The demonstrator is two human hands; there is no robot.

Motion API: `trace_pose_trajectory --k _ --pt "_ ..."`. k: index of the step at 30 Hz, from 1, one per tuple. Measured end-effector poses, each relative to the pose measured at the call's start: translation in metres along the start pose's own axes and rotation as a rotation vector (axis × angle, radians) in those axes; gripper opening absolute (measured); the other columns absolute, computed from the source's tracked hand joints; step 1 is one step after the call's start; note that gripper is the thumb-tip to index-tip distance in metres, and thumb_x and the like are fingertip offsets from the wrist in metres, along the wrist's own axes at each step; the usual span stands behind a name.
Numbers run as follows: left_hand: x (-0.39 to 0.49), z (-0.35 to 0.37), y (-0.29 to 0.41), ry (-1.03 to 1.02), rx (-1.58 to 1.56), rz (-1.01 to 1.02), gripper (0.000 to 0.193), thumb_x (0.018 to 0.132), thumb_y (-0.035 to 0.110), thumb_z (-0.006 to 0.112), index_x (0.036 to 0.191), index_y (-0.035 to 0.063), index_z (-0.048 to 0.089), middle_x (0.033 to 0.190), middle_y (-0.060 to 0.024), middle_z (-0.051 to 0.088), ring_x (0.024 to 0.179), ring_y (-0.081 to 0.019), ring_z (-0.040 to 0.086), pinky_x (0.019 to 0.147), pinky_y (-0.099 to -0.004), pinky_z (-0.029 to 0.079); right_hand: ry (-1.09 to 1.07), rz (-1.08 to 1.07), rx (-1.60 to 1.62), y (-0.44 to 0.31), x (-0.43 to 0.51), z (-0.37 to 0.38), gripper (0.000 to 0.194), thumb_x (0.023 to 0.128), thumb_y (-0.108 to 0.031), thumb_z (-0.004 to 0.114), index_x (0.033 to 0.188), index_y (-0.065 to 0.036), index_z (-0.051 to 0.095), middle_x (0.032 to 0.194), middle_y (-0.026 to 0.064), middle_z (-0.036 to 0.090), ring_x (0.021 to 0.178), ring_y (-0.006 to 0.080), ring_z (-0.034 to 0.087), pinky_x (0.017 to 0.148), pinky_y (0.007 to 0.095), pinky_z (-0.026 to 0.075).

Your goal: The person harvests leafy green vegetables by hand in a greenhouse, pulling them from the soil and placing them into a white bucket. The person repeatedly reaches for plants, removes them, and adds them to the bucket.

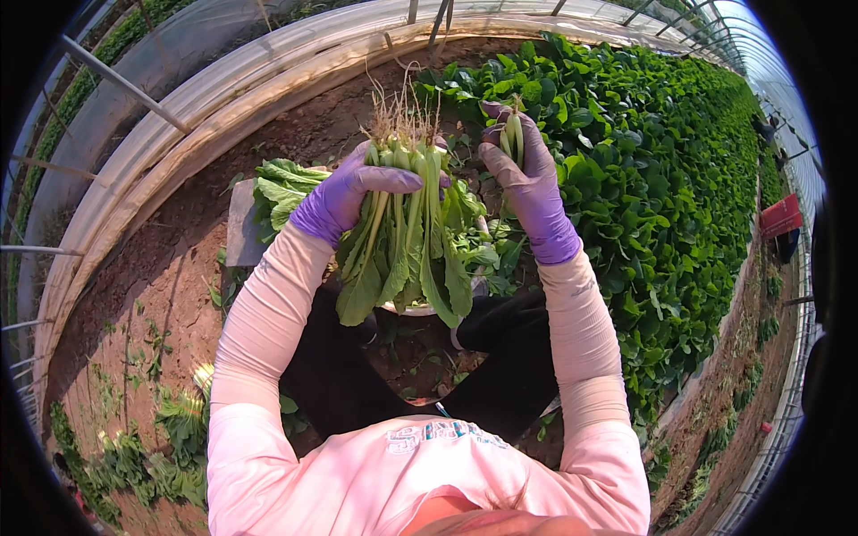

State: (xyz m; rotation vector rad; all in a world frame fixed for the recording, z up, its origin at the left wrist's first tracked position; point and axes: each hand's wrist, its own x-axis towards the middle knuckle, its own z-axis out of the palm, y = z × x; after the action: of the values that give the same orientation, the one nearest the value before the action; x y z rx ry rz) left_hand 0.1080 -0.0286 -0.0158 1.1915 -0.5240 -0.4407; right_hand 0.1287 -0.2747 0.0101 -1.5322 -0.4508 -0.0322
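Observation:
My left hand [362, 184], in a purple glove, is closed around a bunch of leafy greens [402, 234]. The bunch hangs upside down, its thin soil-stained roots [402, 110] pointing up and its leaves drooping over my lap. To the right, my right hand [526, 157], gloved the same way, grips a few pale green stems [513, 137] with their root ends upward. Whatever lies below those stems is hidden by the fingers and palm. More cut greens [285, 191] rest on a flat grey surface [242, 228] beside my left wrist.
A dense bed of growing greens [643, 201] fills the right side. Bare soil [161, 268] and plastic sheeting [221, 87] lie to the left. Several tied bundles [184, 422] sit on the ground at lower left. A red object [781, 216] is at far right.

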Motion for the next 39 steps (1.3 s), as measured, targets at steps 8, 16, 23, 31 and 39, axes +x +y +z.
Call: trace_pose_trajectory --k 8,16,23,31,39 --pt "-0.005 0.034 0.029 0.232 0.018 -0.181 0.054 0.073 0.007 0.069 0.124 -0.0018 0.056 0.107 -0.0144 0.07 0.098 -0.021 0.068 0.092 -0.0331 0.053 -0.233 -0.049 -0.152 0.011 -0.003 0.002 0.03 0.086 0.0 0.071 0.115 -0.004 0.065 0.099 0.0007 0.067 0.086 0.0091 0.061 0.08 0.0264 0.052" --pt "-0.01 0.033 0.024 0.279 0.146 -0.327 0.062 0.068 0.003 0.072 0.127 -0.0002 0.054 0.107 -0.0119 0.069 0.099 -0.02 0.067 0.092 -0.0324 0.052 -0.338 -0.663 -0.955 -0.016 -0.002 -0.006 0.04 0.068 -0.008 0.077 0.105 -0.016 0.066 0.092 0.004 0.062 0.079 0.0267 0.064 0.065 0.0376 0.052" --pt "-0.005 0.028 0.02 0.067 -0.118 -0.239 0.073 0.063 0.007 0.073 0.131 -0.004 0.052 0.106 -0.0155 0.07 0.101 -0.0288 0.068 0.095 -0.0397 0.053 -0.163 -0.051 -0.339 0.012 0.004 -0.03 0.038 0.093 -0.021 0.068 0.125 -0.006 0.057 0.101 0.0076 0.061 0.094 0.0189 0.062 0.085 0.0305 0.05" --pt "-0.003 0.028 0.016 0.16 0.002 -0.121 0.062 0.073 0.011 0.069 0.13 -0.0026 0.054 0.11 -0.0183 0.069 0.104 -0.0273 0.067 0.098 -0.0393 0.051 -0.37 0.189 0.077 -0.003 -0.011 0.011 0.031 0.101 -0.017 0.056 0.128 -0.002 0.054 0.097 -0.0026 0.06 0.091 0.007 0.055 0.086 0.0242 0.045" --pt "0.02 0.051 -0.006 0.61 0.177 0.091 0.043 0.081 0.005 0.074 0.12 0.0023 0.056 0.106 -0.0048 0.068 0.094 -0.0116 0.064 0.084 -0.0287 0.053 -0.137 -0.121 -0.421 0.031 -0.02 0.03 0.05 0.096 -0.009 0.056 0.142 -0.001 0.039 0.117 0.0058 0.057 0.094 0.0101 0.054 0.086 0.0249 0.047"
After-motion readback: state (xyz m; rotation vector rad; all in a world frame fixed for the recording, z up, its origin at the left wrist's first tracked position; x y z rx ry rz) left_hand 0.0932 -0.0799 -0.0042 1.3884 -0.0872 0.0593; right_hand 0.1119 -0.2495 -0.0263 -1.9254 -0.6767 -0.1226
